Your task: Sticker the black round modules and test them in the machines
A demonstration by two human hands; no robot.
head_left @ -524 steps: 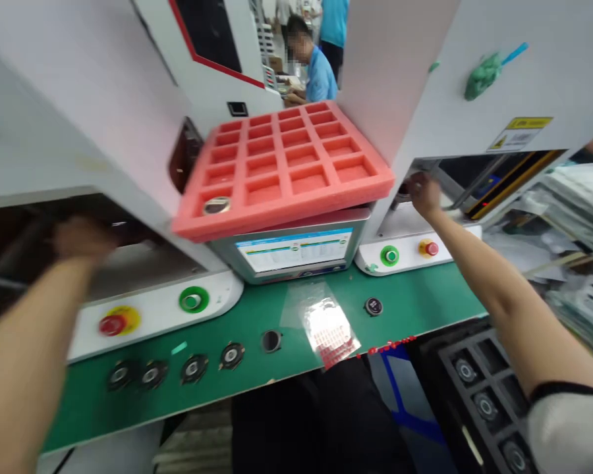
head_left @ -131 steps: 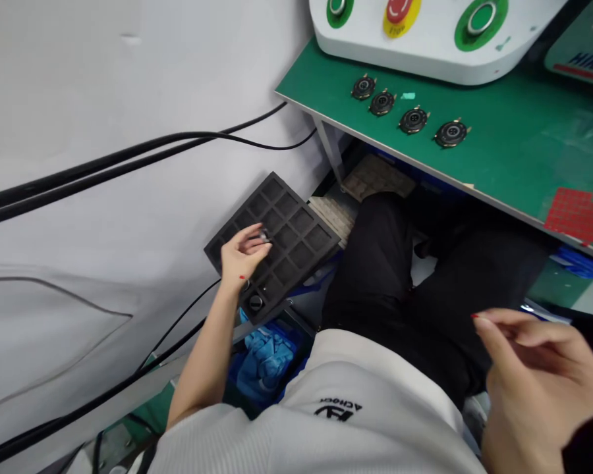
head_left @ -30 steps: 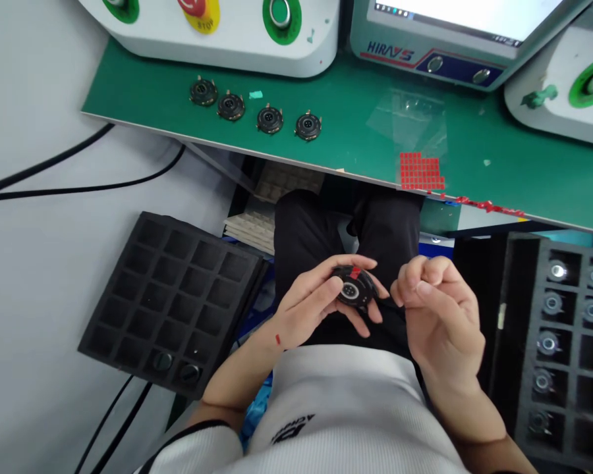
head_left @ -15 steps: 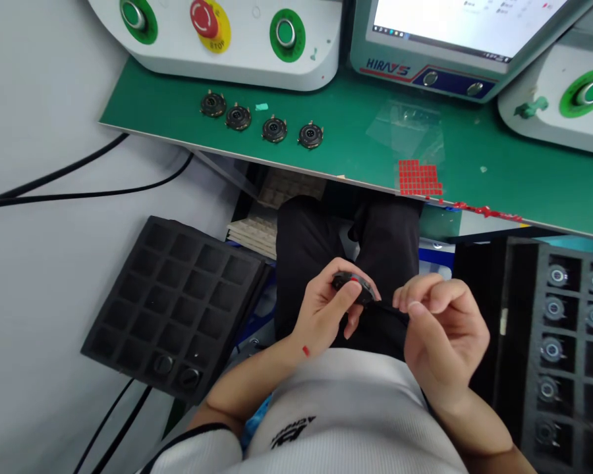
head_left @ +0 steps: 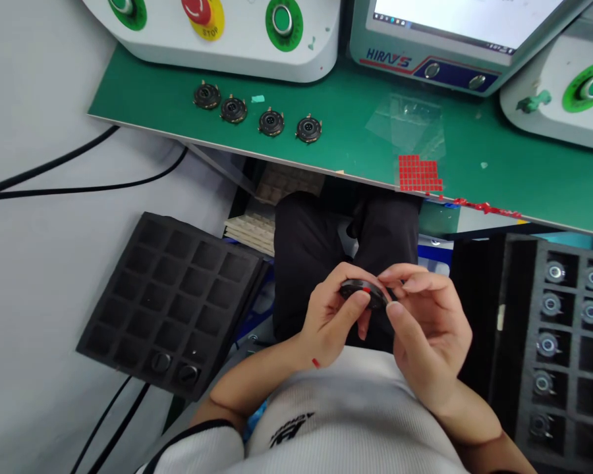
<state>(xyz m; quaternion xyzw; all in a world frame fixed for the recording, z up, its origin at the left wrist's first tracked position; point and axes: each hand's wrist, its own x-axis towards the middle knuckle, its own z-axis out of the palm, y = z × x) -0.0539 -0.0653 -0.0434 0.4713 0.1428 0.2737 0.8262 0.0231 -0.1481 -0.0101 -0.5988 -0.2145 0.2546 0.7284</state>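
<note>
Your left hand (head_left: 332,317) grasps the round black part (head_left: 364,293) between thumb and fingers, while your curled right hand (head_left: 429,336) pinches its right rim with the fingertips.

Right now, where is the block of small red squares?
In the head view, the red squares lie right of centre on the green bench, just below a clear plastic sheet.

White ribbed knit top (head_left: 346,421), black sleeve trim (head_left: 192,425), black logo lettering (head_left: 287,431) on chest; black trousers (head_left: 301,263); small red sticker (head_left: 315,363) near left wrist; bare left hand (head_left: 331,322), bare right hand (head_left: 429,336).
</note>
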